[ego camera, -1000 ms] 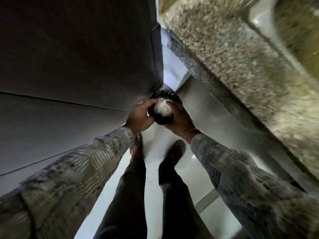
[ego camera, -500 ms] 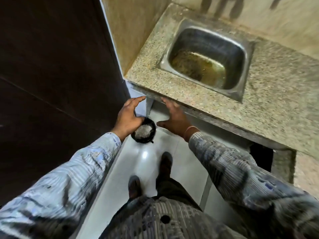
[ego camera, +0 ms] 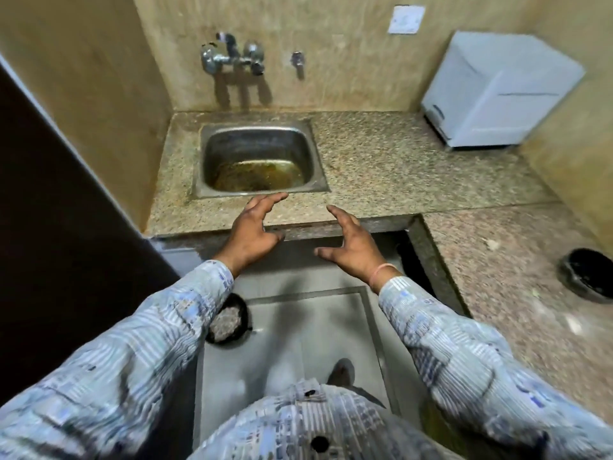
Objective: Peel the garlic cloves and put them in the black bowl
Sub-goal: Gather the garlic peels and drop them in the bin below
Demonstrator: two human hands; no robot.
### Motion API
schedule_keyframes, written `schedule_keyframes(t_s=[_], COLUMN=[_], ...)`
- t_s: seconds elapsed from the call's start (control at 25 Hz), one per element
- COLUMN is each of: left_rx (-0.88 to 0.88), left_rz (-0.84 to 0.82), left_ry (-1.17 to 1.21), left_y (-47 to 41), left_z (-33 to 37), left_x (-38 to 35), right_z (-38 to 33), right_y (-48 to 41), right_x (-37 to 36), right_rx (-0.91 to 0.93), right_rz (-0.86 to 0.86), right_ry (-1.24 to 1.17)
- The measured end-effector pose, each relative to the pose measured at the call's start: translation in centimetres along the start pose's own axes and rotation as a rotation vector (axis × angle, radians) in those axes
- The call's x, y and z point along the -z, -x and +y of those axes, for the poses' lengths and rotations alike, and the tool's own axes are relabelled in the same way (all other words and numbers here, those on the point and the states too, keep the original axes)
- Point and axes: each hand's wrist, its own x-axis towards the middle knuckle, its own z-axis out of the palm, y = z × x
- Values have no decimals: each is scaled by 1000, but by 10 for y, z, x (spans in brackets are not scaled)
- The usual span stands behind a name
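Hovering empty | left hand (ego camera: 248, 234) and right hand (ego camera: 351, 240) fingers spread, holding nothing | black bowl (ego camera: 587, 280) on counter (ego camera: 398, 167), far right | risk: foot (ego camera: 341, 373) could kick floor container (ego camera: 229, 322), spilling pale contents

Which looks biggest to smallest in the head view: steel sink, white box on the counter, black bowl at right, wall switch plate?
1. white box
2. steel sink
3. black bowl, cut by the frame edge
4. wall switch plate
Bowl is nearer the camera, so the last pair is unsure.
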Motion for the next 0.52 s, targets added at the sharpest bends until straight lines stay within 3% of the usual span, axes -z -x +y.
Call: schedule_keyframes(t_s=[0.16, 0.52], left_rx=[-156, -350], left_rz=[-148, -442], left_ry=[-16, 2], left_y=[-35, -93], left_z=[65, 188], left_x=[-63, -250], right_z=[40, 164], right_y=[31, 96], right_x=[66, 198], right_rx=[-91, -299], right_rz=[201, 461], right_ry=[-42, -2])
